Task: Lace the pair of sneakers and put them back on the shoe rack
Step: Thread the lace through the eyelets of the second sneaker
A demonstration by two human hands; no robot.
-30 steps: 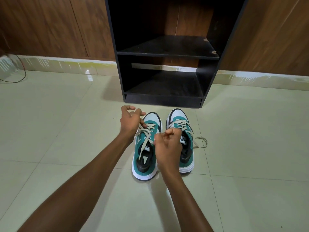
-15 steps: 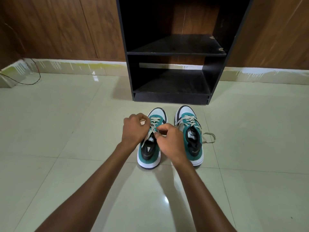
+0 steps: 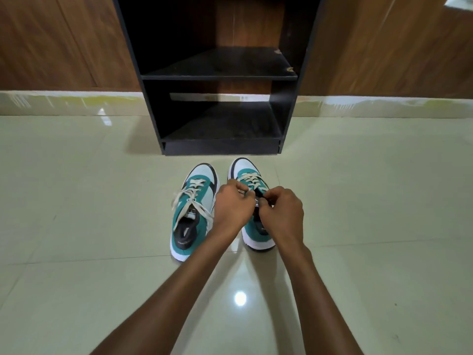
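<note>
Two teal, white and black sneakers stand side by side on the floor, toes toward the black shoe rack [image 3: 289, 119]. The left sneaker [image 3: 190, 221] has its cream laces tied in a loose bow, ends draped over its sides. Over the right sneaker [image 3: 247, 172] both hands are pinched together at the tongue. My left hand [image 3: 233, 203] and my right hand [image 3: 281, 213] each grip the right sneaker's lace; the lace ends are hidden under the fingers.
The rack has two bare dark shelves and stands against a wood-panelled wall [image 3: 64, 42]. Glossy pale floor tiles [image 3: 89, 252] spread to both sides. A pale skirting strip [image 3: 64, 102] runs along the wall's foot.
Both hands have left the left sneaker's laces and moved right onto the right sneaker. The left sneaker's bow now lies loose. The camera has shifted and the loose lace loop beside the right sneaker is gone.
</note>
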